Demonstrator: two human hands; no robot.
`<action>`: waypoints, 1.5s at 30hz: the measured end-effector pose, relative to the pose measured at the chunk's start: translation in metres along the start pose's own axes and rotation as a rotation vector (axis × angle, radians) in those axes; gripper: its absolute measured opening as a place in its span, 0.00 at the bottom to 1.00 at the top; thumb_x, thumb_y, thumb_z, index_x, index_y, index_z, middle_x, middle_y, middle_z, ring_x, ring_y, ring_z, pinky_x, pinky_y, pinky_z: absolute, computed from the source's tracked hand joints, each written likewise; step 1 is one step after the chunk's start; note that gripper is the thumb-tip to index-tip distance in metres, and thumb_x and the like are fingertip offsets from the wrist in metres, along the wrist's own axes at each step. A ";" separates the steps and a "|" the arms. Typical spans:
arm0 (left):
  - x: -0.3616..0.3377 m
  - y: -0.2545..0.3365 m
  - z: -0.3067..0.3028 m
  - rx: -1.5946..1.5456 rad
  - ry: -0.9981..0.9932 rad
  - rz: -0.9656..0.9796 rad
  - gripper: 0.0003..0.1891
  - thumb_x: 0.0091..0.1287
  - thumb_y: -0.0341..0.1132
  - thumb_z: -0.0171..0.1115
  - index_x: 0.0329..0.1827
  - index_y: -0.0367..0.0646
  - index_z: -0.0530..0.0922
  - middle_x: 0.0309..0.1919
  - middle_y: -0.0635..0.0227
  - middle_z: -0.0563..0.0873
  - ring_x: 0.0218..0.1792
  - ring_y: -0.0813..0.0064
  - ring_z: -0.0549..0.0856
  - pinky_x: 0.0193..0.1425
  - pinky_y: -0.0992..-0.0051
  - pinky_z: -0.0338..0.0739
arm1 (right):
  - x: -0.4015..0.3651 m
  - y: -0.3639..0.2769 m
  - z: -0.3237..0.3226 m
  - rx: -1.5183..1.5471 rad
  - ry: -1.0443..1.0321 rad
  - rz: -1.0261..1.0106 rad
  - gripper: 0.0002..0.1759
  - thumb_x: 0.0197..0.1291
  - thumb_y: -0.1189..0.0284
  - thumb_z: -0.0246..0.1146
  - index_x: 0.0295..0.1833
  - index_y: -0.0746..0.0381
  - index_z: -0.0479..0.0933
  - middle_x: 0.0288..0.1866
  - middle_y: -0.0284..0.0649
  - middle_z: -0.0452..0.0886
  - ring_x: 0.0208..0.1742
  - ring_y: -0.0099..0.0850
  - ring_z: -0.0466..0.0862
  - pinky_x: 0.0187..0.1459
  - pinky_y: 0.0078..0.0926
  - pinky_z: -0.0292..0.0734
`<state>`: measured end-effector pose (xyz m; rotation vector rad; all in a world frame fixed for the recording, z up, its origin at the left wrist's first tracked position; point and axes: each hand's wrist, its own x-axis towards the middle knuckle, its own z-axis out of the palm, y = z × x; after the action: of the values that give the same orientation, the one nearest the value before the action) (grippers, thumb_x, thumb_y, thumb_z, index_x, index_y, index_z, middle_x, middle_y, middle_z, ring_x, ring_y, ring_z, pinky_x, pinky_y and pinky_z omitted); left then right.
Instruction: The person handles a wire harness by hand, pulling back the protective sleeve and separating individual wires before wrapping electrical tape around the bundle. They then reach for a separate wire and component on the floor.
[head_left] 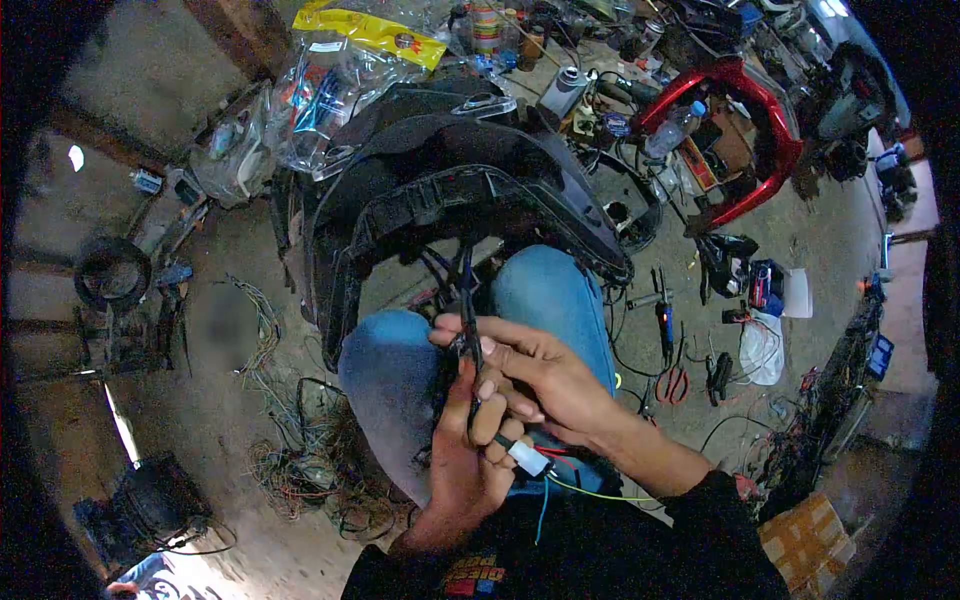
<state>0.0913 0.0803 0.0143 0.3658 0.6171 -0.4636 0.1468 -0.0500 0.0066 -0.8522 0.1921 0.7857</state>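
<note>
Dull grey floor point(200, 255), strewn with parts; black cable in both hands.

Slim black sheathed cable point(467, 290) between denim-clad knees, running down from the black curved plastic panel point(450, 150). Left hand point(455, 475) closed round its lower part; right hand point(555, 385) pinching it just above, fingers together. White rectangular connector point(528, 457) beside left fingertips, thin coloured wires trailing. Step looks like close fingertip work on the cable; next move likely calls for a steady left hold, right fingers free to adjust, loose wires kept clear. Farther right: red-handled pliers point(682, 383), glossy red curved plastic frame point(790, 160).
</note>
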 end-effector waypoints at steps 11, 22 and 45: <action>-0.008 -0.006 0.011 0.058 0.382 -0.047 0.13 0.78 0.52 0.54 0.52 0.56 0.78 0.26 0.85 0.75 0.22 0.87 0.64 0.24 0.82 0.58 | -0.025 -0.016 -0.006 -1.227 0.313 -0.436 0.11 0.68 0.71 0.63 0.49 0.68 0.82 0.39 0.50 0.83 0.40 0.50 0.83 0.44 0.43 0.77; 0.006 -0.032 -0.006 0.311 0.221 0.113 0.21 0.77 0.53 0.57 0.54 0.44 0.81 0.18 0.85 0.59 0.20 0.90 0.59 0.24 0.82 0.54 | -0.050 -0.060 -0.001 -1.696 0.256 -0.298 0.11 0.70 0.69 0.60 0.47 0.65 0.80 0.41 0.52 0.80 0.39 0.54 0.82 0.40 0.49 0.78; 0.026 -0.048 0.007 0.334 0.301 0.265 0.17 0.78 0.49 0.57 0.49 0.44 0.83 0.17 0.87 0.63 0.16 0.90 0.59 0.20 0.84 0.52 | -0.066 -0.015 0.030 -1.374 -0.050 -0.725 0.14 0.68 0.67 0.63 0.50 0.67 0.79 0.41 0.40 0.85 0.31 0.32 0.86 0.36 0.29 0.82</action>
<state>0.0891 0.0288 -0.0055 0.8353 0.7708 -0.2566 0.1063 -0.0699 0.0652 -2.0214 -0.7740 0.1404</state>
